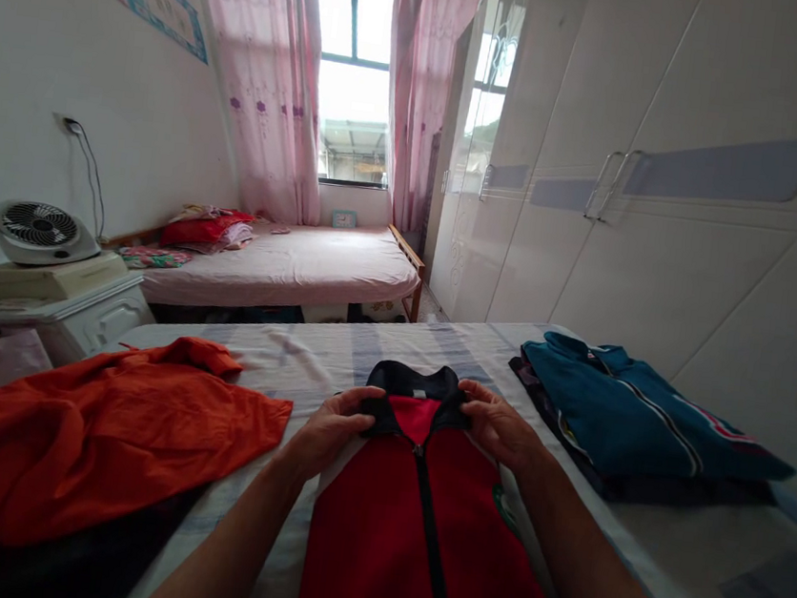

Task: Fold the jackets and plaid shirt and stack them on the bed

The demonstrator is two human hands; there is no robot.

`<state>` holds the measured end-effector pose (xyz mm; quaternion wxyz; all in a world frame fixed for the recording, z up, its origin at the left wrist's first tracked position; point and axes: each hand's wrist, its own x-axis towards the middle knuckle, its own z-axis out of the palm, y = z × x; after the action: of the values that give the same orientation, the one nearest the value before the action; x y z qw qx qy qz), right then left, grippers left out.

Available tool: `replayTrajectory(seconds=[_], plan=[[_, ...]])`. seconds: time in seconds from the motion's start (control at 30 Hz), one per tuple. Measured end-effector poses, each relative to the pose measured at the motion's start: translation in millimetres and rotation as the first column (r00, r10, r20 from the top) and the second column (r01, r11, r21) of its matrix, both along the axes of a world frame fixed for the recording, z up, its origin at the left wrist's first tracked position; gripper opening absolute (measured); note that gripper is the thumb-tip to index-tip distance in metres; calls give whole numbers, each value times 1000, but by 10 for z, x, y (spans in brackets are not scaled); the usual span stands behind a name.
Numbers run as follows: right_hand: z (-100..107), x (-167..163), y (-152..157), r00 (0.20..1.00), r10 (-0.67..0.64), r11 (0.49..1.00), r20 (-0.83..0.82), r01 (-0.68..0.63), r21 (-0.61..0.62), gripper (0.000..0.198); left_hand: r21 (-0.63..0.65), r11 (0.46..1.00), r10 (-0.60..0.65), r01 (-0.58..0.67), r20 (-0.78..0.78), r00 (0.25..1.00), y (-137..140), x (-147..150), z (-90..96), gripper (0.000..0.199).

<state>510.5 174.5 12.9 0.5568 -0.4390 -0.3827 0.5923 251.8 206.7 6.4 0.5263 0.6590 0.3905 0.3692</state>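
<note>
A red zip-up jacket [374, 517] with a dark collar lies front side up on the bed before me, its black zipper closed almost to the neck. My left hand [333, 426] pinches the left side of the collar between thumb and fingers. On the opposite side, my right hand [499, 423] grips the collar the same way. The jacket's sleeves are not visible, and its lower end runs out of view. A green emblem shows at the chest near my right forearm.
An orange garment [140, 423] lies spread at the left over dark cloth. Folded teal jackets [617, 401] are stacked on dark clothing at the right. Beyond are a second bed [316, 266], a fan [42, 232] on a cabinet, and a white wardrobe [570, 117].
</note>
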Motion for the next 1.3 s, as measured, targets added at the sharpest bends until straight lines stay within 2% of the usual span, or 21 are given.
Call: replayTrajectory(seconds=[0.07,0.1,0.13,0.17,0.23,0.27,0.3,0.33,0.4,0.43,0.47,0.53,0.6,0.7,0.8,0.9,1.0,1.17,1.3], plan=[[-4,-17,7,996,-41,999,75,42,-22,34,29,1000,8,-5,-82,997,14,-45,0,48],[-14,-37,8,977,-74,996,200,81,-24,31,56,998,28,-20,-135,990,15,-55,5,44],[-28,-62,7,921,-120,992,371,130,-2,28,94,995,59,-41,-192,980,9,-57,16,38],[-44,-92,3,808,-179,982,561,177,57,27,143,987,102,-68,-242,965,-2,-51,36,33],[-65,-157,-8,452,-309,950,837,196,244,30,267,958,195,-109,-321,927,-33,-19,102,34],[-65,-188,-10,283,-353,935,892,153,321,33,343,935,229,-89,-393,890,-46,8,147,39],[-54,-214,-7,163,-372,928,914,93,361,37,406,913,249,-40,-479,842,-53,43,198,45],[-33,-237,4,94,-363,932,927,29,362,39,445,895,261,24,-567,781,-50,88,252,47],[32,-270,50,34,-278,960,960,-32,279,31,456,882,277,122,-709,649,-4,203,355,38],[68,-283,82,15,-226,974,974,-23,226,25,444,887,286,126,-744,604,38,270,398,29],[99,-296,117,-7,-179,984,984,14,179,27,433,896,300,97,-752,587,88,340,429,22],[126,-324,182,-58,-131,984,990,115,137,40,440,897,351,38,-762,544,195,473,447,20],[91,-351,224,-103,-175,970,979,152,189,36,459,888,397,-13,-751,527,282,569,394,25],[-35,-367,242,-124,-307,941,944,109,320,20,457,887,414,-68,-721,555,341,608,215,37],[-135,-348,236,-87,-366,925,927,81,373,29,435,893,404,-116,-661,632,350,550,31,45],[-153,-323,242,-11,-356,933,935,51,356,27,416,891,411,-179,-575,707,362,482,-70,46],[-133,-306,264,63,-302,953,951,43,300,22,378,901,390,-213,-489,780,398,451,-106,40],[-157,-271,320,136,-282,954,950,142,263,22,279,920,357,-276,-305,883,477,417,-149,32],[-201,-227,365,212,-308,941,928,214,263,24,175,919,379,-353,-153,913,495,373,-178,37]])
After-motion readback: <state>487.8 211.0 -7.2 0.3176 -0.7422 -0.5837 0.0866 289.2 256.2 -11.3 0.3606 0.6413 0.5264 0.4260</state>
